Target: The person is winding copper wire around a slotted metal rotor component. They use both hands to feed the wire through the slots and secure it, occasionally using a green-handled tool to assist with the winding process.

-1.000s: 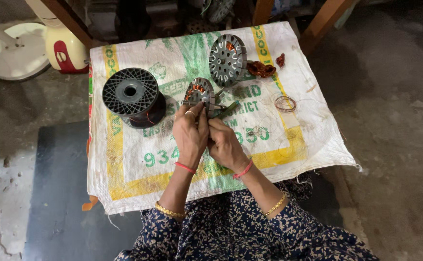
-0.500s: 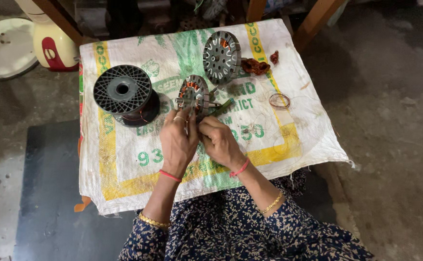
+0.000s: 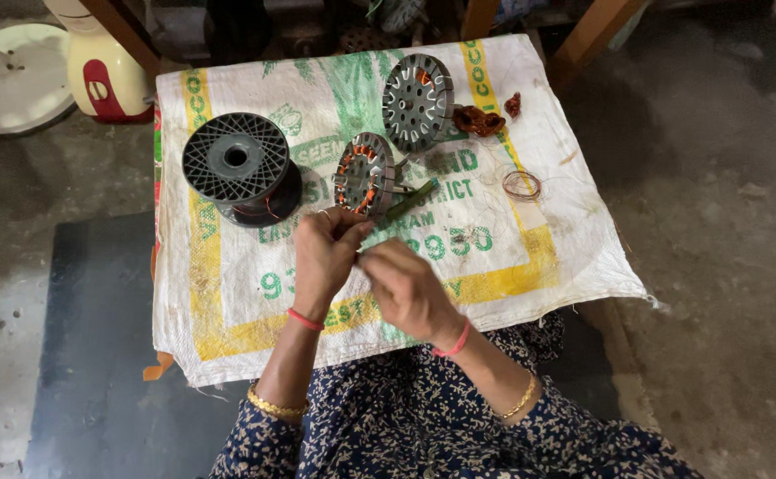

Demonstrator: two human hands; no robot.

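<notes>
- A printed woven sack (image 3: 530, 239), white with green markings and yellow border stripes, lies flat, covering the table top edge to edge, its near edge overhanging.

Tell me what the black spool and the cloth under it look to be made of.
Black spool: likely moulded plastic, matte, with a gridded flange. Cloth: seemingly a woven plastic sack, white with green and yellow print, frayed at the edges.
</notes>
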